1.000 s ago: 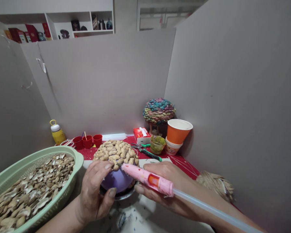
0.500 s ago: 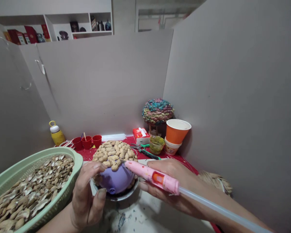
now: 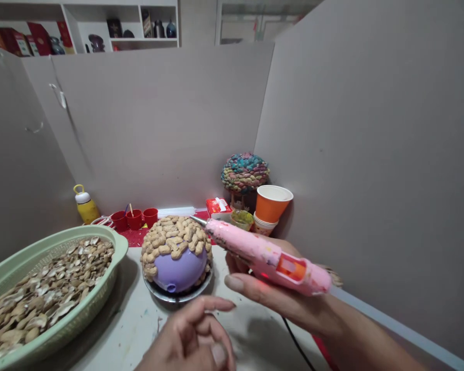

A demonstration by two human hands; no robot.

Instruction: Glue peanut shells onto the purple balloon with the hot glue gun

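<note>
A pink hot glue gun [image 3: 255,252] with a clear glue stick in its back is gripped in my right hand [image 3: 278,288]. Its metal nozzle points left, just above the right side of a purple balloon [image 3: 180,270]. Peanut shells [image 3: 174,234] cover the balloon's top and sides; its lower front is bare purple with the knot showing. The balloon rests in a metal bowl [image 3: 166,296]. In front of the bowl, my left hand [image 3: 193,335] is held with fingers loosely bent and apart, nothing visible in it.
On the left stands a green basket [image 3: 119,242] of peanut shell halves. Behind the balloon are red cups [image 3: 134,220], a yellow bottle [image 3: 87,208], a tissue pack [image 3: 218,206], an orange paper cup [image 3: 271,206] and a colourful tree-like craft [image 3: 245,172]. Grey panels enclose the table.
My left hand has left the balloon's left side and come down toward me. The glue gun has lifted off the shells, its nozzle now above the balloon's right side. The view has shifted slightly.
</note>
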